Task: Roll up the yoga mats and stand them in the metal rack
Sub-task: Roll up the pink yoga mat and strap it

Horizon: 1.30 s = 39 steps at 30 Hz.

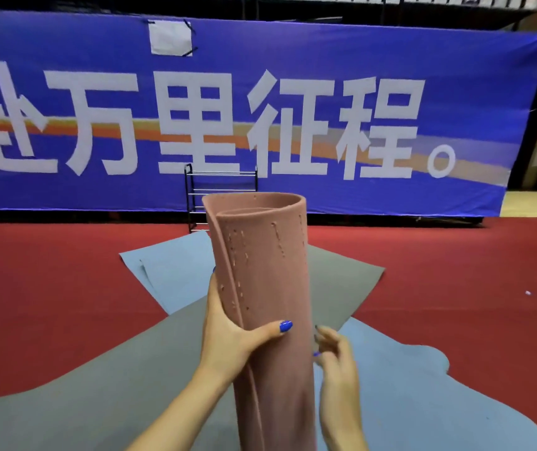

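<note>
Two bare hands are on one rolled pink mat (267, 288), held upright in the centre foreground. Left hand (228, 333) grips the roll at its left side, thumb curled across the front face, remaining fingers wrapped behind and out of sight. Right hand (335, 362) sits against the roll's right side, fingers loosely bent with tips at or just beside the mat surface; firm contact cannot be confirmed, and nothing is enclosed in that hand. The roll is loose: its outer flap stands slightly away along the left edge, and the open spiral shows at the top end. Small pits and scuffs mark the outer surface.

Beneath and behind the hands, unrolled mats lie overlapping on the red carpet (49, 288): a grey mat (114, 379) at lower left, a blue mat (423, 402) at lower right, a second blue mat (176, 271) further back on the left, and a darker grey mat (342, 288) behind the roll on the right.

Farther off, the black metal rack (221, 190) stands at the carpet's far edge, partly hidden by the roll's top. Behind it hangs a blue banner (455, 76) with large white characters.
</note>
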Tool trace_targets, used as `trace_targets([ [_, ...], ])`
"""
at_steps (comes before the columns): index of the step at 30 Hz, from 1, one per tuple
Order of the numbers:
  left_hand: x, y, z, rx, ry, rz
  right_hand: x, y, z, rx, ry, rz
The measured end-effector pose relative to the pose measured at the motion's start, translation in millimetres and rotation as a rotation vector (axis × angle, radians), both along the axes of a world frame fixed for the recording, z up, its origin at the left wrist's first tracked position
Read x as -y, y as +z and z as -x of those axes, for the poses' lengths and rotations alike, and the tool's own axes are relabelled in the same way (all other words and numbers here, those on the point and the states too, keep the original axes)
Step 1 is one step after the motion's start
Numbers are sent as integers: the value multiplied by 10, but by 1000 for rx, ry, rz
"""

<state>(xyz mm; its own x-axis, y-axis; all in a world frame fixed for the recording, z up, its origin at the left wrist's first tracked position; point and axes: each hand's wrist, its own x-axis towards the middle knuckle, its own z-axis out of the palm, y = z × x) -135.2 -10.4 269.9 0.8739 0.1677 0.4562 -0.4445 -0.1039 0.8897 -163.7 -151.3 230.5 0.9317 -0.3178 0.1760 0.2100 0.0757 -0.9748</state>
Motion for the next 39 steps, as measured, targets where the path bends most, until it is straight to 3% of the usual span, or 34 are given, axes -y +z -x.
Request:
trace_targets([
  [4, 67, 153, 131, 20, -128, -130, 208, 997, -182, 160, 96, -88],
  [10, -116, 322, 156, 32, -157, -86, 63, 1578, -280, 263, 381, -102],
  [14, -273, 309, 36, -13, -262, -86, -141, 1504, -473, 263, 419, -196],
  [18, -356, 140, 5, -155, -286, -67, -376, 1149, -635, 75, 332, -200],
  [22, -417, 265, 110, -54, -148, -29, -489, 1265, -596, 96, 300, -137],
  [26, -552, 402, 177, 82, -67, -37, -524, 1482, -496, 234, 424, -191],
  [28, -576, 314, 179, 31, -91, -50, -567, 1386, -463, 219, 404, -174],
  [31, -538, 94, 209, -90, -141, -121, -570, 995, -559, 49, 330, -179],
  [34, -590, 33, 273, -99, -91, -68, -567, 909, -585, -6, 416, -78],
  [39, -721, 279, 372, 41, -11, -16, -640, 1282, -576, 152, 592, 42],
])
